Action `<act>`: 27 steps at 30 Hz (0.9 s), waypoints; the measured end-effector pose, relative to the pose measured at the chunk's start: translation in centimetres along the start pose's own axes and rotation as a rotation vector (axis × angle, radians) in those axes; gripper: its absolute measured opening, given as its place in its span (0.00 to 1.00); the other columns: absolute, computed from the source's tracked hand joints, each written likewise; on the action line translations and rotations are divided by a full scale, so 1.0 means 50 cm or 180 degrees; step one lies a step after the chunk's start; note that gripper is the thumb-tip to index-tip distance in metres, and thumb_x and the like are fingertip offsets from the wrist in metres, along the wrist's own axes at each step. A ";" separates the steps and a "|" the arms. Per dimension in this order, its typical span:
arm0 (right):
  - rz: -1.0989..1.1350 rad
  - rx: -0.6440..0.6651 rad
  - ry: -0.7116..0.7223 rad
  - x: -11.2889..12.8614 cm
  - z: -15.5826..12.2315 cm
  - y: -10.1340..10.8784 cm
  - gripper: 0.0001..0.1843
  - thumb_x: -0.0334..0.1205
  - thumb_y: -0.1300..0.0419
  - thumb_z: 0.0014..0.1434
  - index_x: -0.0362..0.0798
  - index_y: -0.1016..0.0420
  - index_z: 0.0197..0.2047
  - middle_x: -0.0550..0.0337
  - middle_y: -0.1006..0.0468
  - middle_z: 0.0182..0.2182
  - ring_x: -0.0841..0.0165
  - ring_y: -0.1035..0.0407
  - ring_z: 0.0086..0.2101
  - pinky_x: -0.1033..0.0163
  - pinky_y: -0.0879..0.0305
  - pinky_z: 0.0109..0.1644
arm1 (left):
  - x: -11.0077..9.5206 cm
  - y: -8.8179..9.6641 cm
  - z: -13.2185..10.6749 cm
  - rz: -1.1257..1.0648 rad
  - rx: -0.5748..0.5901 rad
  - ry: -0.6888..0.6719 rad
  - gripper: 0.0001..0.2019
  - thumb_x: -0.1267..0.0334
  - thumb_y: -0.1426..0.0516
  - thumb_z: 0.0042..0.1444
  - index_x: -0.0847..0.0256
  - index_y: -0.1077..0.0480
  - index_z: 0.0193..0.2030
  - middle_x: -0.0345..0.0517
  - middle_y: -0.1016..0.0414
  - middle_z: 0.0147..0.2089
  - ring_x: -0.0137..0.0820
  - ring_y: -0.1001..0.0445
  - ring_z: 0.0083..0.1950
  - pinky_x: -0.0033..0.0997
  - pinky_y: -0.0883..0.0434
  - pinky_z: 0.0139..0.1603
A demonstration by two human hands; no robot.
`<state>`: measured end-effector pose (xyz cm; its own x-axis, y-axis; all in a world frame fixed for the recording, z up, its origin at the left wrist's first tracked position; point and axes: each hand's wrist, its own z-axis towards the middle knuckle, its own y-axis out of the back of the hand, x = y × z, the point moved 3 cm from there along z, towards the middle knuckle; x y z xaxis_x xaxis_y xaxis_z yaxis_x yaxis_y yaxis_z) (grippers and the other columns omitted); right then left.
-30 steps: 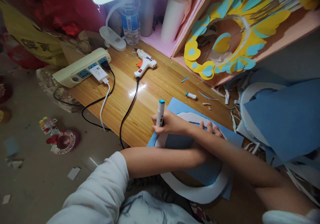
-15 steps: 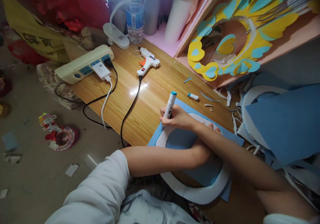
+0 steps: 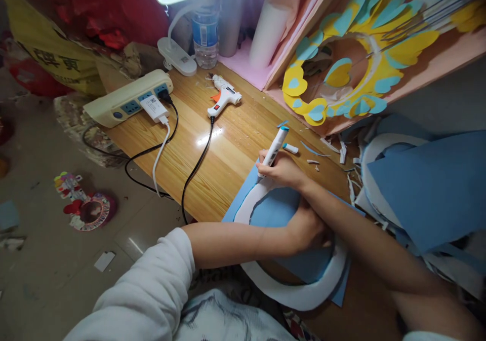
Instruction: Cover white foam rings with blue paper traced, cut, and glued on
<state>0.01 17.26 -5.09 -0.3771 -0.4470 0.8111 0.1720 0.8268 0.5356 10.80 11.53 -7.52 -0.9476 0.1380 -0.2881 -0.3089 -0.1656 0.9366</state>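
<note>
My right hand (image 3: 284, 171) is closed round a white marker (image 3: 276, 146) with a blue end cap, held tilted. Its tip meets the outer edge of a white foam ring (image 3: 243, 206), over a blue sheet (image 3: 243, 189). A blue line runs along part of the ring's edge. My left hand (image 3: 307, 227) reaches in from the left, crossing under my right forearm, and rests over the ring's opening and far side. Most of its fingers are hidden by that forearm. The marker's small cap (image 3: 290, 148) lies on the table beyond my right hand.
A hot glue gun (image 3: 224, 97) lies on the wooden table (image 3: 212, 179), its cord trailing near a power strip (image 3: 129, 98). A water bottle (image 3: 205, 37) stands behind. Scraps (image 3: 334, 146) and blue sheets (image 3: 433, 179) are at right. A yellow heart wreath (image 3: 304, 85) leans behind.
My right hand and the marker have moved up and right along the ring's edge. My left hand's fingertips, earlier visible flat on the ring, are now covered by my right forearm.
</note>
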 end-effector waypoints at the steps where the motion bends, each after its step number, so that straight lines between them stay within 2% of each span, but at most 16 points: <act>1: 0.0016 -0.0030 0.0004 -0.001 0.000 0.005 0.14 0.41 0.44 0.49 0.49 0.46 0.19 0.69 0.43 0.16 0.75 0.48 0.20 0.66 0.53 0.24 | 0.001 0.004 -0.001 -0.0034 0.0053 -0.0031 0.28 0.55 0.51 0.57 0.69 0.38 0.61 0.56 0.38 0.64 0.54 0.49 0.66 0.55 0.43 0.61; 5: 0.0041 -0.0173 0.0058 -0.003 0.000 0.018 0.14 0.40 0.44 0.50 0.49 0.45 0.19 0.69 0.41 0.16 0.75 0.47 0.19 0.66 0.52 0.24 | 0.003 0.013 -0.007 -0.0050 0.0067 -0.0111 0.26 0.57 0.52 0.58 0.65 0.37 0.61 0.57 0.39 0.64 0.54 0.49 0.66 0.59 0.43 0.59; 9: -0.0072 -0.0243 0.0039 -0.007 0.000 0.023 0.13 0.40 0.44 0.50 0.49 0.44 0.19 0.69 0.41 0.15 0.75 0.47 0.19 0.66 0.52 0.24 | 0.001 0.006 -0.010 -0.0042 0.0046 -0.0154 0.26 0.55 0.52 0.59 0.65 0.38 0.62 0.59 0.39 0.64 0.54 0.47 0.65 0.62 0.44 0.59; 17: -0.0202 -0.0550 -0.0118 -0.025 -0.012 0.055 0.14 0.42 0.44 0.50 0.49 0.44 0.19 0.69 0.42 0.14 0.74 0.46 0.19 0.66 0.50 0.24 | 0.005 0.004 -0.009 -0.0138 0.0117 -0.0305 0.19 0.52 0.49 0.57 0.53 0.28 0.52 0.47 0.31 0.58 0.56 0.44 0.62 0.68 0.47 0.59; 27: -0.0111 -0.0777 -0.0175 -0.044 -0.019 0.070 0.15 0.43 0.44 0.51 0.50 0.44 0.19 0.69 0.41 0.14 0.74 0.45 0.18 0.66 0.50 0.23 | 0.008 0.012 -0.008 -0.0101 0.0212 -0.0366 0.21 0.50 0.50 0.59 0.52 0.30 0.55 0.46 0.32 0.58 0.58 0.45 0.63 0.70 0.51 0.59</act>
<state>2.30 20.81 -4.79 -0.4345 -0.4489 0.7808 0.3703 0.7013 0.6092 10.19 11.09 -7.17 -0.9206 0.2539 -0.2967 -0.3289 -0.0947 0.9396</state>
